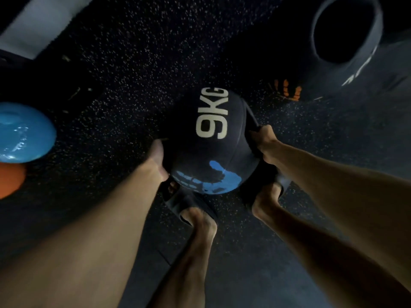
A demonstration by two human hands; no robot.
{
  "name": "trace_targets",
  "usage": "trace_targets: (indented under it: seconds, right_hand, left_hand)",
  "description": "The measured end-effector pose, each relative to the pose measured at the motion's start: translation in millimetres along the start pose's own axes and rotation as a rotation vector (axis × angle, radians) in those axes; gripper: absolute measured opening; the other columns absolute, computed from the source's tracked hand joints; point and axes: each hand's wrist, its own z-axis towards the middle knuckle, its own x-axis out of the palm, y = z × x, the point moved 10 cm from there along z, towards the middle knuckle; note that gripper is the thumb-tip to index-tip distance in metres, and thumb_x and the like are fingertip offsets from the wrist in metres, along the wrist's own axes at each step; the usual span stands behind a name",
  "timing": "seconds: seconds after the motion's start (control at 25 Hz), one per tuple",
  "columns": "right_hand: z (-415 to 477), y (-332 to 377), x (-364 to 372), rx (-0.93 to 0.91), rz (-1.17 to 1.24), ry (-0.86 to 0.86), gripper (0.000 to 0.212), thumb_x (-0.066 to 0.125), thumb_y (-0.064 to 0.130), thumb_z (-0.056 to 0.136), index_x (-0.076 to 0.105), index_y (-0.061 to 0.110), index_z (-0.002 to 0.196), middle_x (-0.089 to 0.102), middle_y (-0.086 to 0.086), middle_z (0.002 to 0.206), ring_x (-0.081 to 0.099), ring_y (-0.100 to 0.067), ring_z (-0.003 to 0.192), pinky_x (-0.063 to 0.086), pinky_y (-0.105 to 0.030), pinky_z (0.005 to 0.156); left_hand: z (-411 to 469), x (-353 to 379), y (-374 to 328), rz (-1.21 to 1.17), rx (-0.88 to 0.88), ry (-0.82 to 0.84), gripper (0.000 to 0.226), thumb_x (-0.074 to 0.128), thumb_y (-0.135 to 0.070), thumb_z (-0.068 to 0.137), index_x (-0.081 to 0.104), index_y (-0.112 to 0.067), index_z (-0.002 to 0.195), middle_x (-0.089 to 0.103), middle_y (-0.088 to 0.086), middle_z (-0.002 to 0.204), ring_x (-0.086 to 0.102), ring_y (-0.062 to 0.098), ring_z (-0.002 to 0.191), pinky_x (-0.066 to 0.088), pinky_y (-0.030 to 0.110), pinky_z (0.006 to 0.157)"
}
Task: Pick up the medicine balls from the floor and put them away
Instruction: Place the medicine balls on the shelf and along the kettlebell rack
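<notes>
A dark medicine ball [209, 150] marked "9KG" with a blue handprint sits between my two hands, just above my sandalled feet. My left hand [159, 158] presses its left side and my right hand [264, 141] grips its right side. A second dark ball with an orange handprint [287, 90] lies on the floor further back, to the right. Whether the 9KG ball rests on the floor or is lifted I cannot tell.
A large dark round container or tyre-like ring [347, 34] stands at the top right. A shiny blue ball [22, 132] and an orange one [10, 178] lie at the left edge. The speckled black rubber floor [138, 63] spreads around. A pale wall base [33, 25] runs top left.
</notes>
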Motion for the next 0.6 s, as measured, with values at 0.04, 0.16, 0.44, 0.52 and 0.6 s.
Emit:
trace_targets:
  seconds: [0.04, 0.16, 0.44, 0.52, 0.6]
  right_hand:
    - [-16, 3, -13, -0.001, -0.033, -0.017, 0.034, 0.064, 0.023, 0.091, 0.057, 0.001, 0.116, 0.06, -0.015, 0.096, 0.06, -0.027, 0.084, 0.049, -0.032, 0.062]
    - [-78, 31, -61, -0.03, -0.032, -0.076, 0.036, 0.066, 0.02, 0.091, 0.058, -0.003, 0.118, 0.063, -0.02, 0.102, 0.063, -0.032, 0.092, 0.052, -0.041, 0.075]
    - [-336, 182, -182, -0.243, 0.147, -0.089, 0.011, 0.067, 0.021, 0.076, 0.067, 0.011, 0.073, 0.063, -0.013, 0.072, 0.061, -0.028, 0.071, 0.048, -0.042, 0.066]
    - [-425, 231, -214, -0.358, 0.177, -0.09, 0.011, 0.066, 0.021, 0.078, 0.064, 0.014, 0.07, 0.062, -0.009, 0.065, 0.06, -0.026, 0.064, 0.052, -0.046, 0.065]
    - [-497, 276, -240, -0.477, 0.2, -0.094, 0.012, 0.066, 0.023, 0.077, 0.064, 0.015, 0.068, 0.065, -0.011, 0.066, 0.061, -0.025, 0.063, 0.053, -0.046, 0.067]
  left_hand:
    - [-17, 2, 2, -0.015, -0.002, 0.026, 0.048, 0.035, -0.047, 0.103, 0.065, -0.013, 0.09, 0.067, 0.012, 0.09, 0.061, 0.027, 0.084, 0.05, 0.036, 0.072]
    - [-81, 3, -4, -0.043, 0.028, 0.091, 0.048, 0.035, -0.051, 0.102, 0.067, -0.015, 0.103, 0.068, 0.013, 0.109, 0.063, 0.031, 0.1, 0.051, 0.041, 0.091]
    - [-360, -32, -70, -0.199, 0.195, 0.131, 0.06, 0.042, -0.059, 0.098, 0.062, -0.015, 0.133, 0.062, 0.017, 0.135, 0.059, 0.035, 0.122, 0.045, 0.05, 0.108]
    - [-454, -46, -87, -0.283, 0.292, 0.149, 0.049, 0.044, -0.048, 0.1, 0.066, -0.01, 0.122, 0.066, 0.019, 0.124, 0.062, 0.034, 0.113, 0.048, 0.045, 0.105]
    - [-523, -56, -105, -0.33, 0.367, 0.162, 0.047, 0.047, -0.045, 0.1, 0.066, -0.009, 0.124, 0.067, 0.019, 0.123, 0.063, 0.033, 0.114, 0.047, 0.044, 0.107]
